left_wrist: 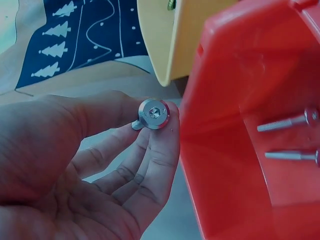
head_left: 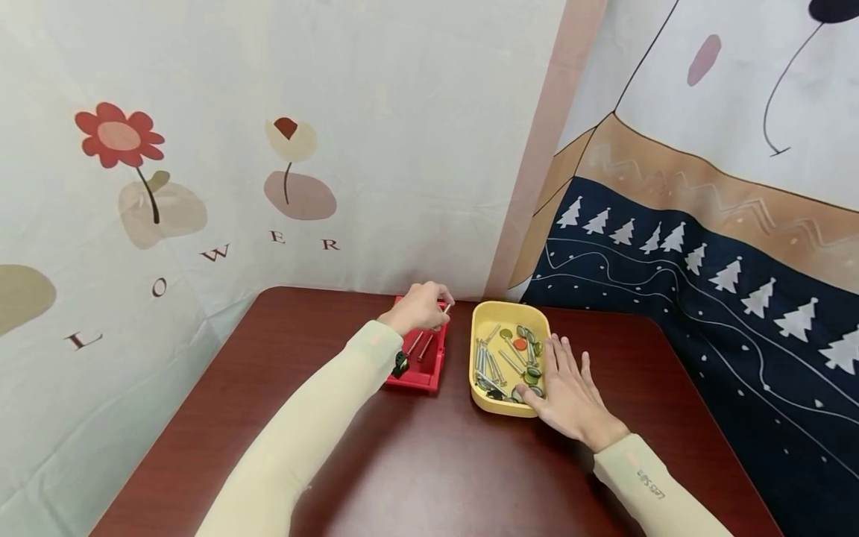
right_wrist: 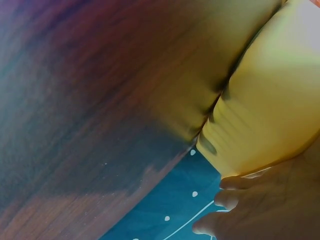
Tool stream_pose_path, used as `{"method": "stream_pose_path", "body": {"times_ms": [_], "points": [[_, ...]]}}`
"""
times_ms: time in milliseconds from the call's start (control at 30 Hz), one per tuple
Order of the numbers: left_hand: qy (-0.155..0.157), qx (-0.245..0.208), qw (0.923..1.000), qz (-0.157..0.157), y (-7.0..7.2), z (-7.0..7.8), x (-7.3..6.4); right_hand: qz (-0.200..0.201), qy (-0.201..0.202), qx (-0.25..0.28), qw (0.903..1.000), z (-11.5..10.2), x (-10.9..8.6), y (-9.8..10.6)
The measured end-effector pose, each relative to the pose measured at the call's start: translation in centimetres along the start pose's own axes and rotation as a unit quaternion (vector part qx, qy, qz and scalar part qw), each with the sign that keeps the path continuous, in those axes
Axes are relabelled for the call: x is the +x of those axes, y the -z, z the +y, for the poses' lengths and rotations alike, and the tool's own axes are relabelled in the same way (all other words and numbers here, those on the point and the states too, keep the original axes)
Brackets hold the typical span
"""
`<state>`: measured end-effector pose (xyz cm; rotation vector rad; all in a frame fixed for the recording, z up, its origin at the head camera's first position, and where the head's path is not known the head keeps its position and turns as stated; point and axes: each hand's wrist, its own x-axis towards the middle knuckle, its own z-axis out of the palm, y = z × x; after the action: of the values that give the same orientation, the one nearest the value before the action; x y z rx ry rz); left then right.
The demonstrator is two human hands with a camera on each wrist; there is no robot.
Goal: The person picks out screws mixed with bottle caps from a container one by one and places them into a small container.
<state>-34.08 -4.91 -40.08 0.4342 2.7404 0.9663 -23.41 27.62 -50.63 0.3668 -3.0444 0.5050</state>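
Note:
My left hand is over the far end of a red bin. In the left wrist view its thumb and fingertips pinch a silver bolt, whose round head with a hex socket faces the camera. Two more bolts lie on the bin's floor. My right hand rests with straight, spread fingers along the right side of a yellow tray, its thumb over the near right rim. Inside the tray are several long bolts and several round green and silver discs.
An orange-red disc is also in the yellow tray. A small black and green item shows at the red bin's left side. Both containers stand near the far edge of the brown table, close before a printed cloth backdrop.

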Motion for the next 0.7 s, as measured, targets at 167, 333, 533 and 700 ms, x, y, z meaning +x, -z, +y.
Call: {"method": "stream_pose_path", "body": {"times_ms": [167,333,533,700], "points": [[0.013,0.0,0.9999,0.002,0.5,-0.8,-0.2,-0.003,-0.001,0.002,1.0,0.0,0.1,0.0],[0.02,-0.008,0.9998,0.001,1.0,-1.5,-0.3,-0.007,-0.004,0.0,1.0,0.1,0.3,0.3],[0.033,-0.012,0.9993,-0.01,1.2,-2.4,-0.3,-0.008,-0.004,-0.001,1.0,0.0,0.3,0.3],[0.052,-0.009,0.9985,-0.013,0.7,-3.5,-0.3,-0.007,-0.005,0.003,1.0,-0.1,0.1,0.2]]}}
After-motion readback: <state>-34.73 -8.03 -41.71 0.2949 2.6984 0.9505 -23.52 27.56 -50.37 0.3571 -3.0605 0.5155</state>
